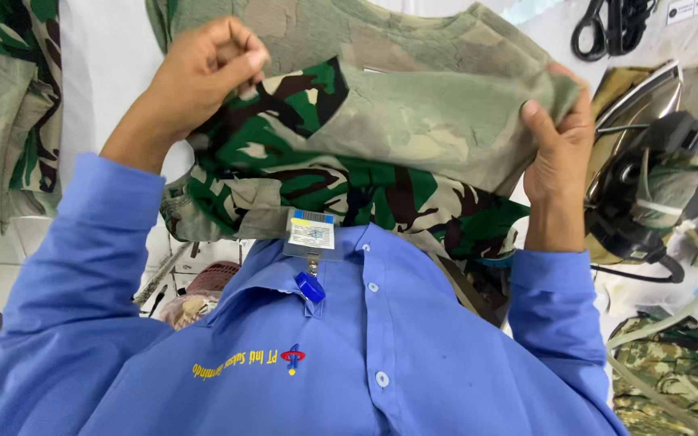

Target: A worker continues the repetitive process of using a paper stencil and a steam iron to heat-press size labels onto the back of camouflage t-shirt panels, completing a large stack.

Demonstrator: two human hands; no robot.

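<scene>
Pinched at both ends: left hand (195, 77) closed on one corner of the camouflage cloth (397, 121), right hand (559, 141) gripping the opposite edge, fingers folded over the pale reverse side. Stretched between the hands, long axis running side to side, held above the table (107, 56) near chest height. Forearms raised, blue sleeves bent inward. Iron (648, 161) just beside the right hand; scissors (607, 24) beyond.
</scene>
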